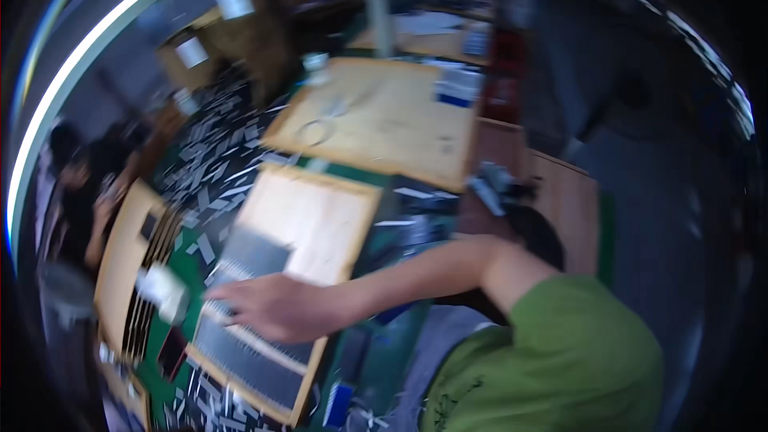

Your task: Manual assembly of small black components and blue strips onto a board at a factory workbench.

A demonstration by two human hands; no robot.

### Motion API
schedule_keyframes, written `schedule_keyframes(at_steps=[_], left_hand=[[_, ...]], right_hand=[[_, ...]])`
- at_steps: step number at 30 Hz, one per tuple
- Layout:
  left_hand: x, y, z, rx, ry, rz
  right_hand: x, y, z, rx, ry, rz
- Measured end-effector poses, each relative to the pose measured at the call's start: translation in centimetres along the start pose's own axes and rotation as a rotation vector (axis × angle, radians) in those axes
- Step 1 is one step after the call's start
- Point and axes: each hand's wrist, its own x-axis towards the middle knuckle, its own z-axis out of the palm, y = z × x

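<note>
My right hand point(280, 308) reaches in from the right over a shallow wood-framed tray point(364, 216). Its fingers look stretched out and somewhat apart, though motion blurs them, and nothing shows between them. Below the hand, dark grey strips point(248, 360) lie in rows with pale toothed-looking edges and cover the tray's near part. The far part of the tray is bare pale board. Just left of the fingertips is a blurred white object point(164, 294), its kind unclear. My left hand is out of view.
A larger wooden board point(384, 112) lies beyond the tray, with a blue-and-white box point(458, 85) on it. Loose grey and white strips point(220, 144) litter the left. Stacked wooden trays point(120, 272) stand at the left, near another person point(84, 200). A pole point(376, 4) rises behind.
</note>
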Motion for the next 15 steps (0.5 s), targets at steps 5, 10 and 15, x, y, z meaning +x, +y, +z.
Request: schedule_keyframes(at_steps=[5, 10, 15], left_hand=[[1.6, -3.0, 3.2, 0.459, 0.318, 0.252], [1.6, 2.1, -0.2, 0.114, 0.147, -0.184], [2.3, 6.1, 1.4, -0.331, 0.058, -0.585]], right_hand=[[11.5, -0.3, -2.3, -0.109, -0.092, 0.089], [11.2, -1.8, -1.8, 0.064, -0.156, 0.123], [-5.4, -2.4, -1.2, 0.183, -0.215, 0.083]])
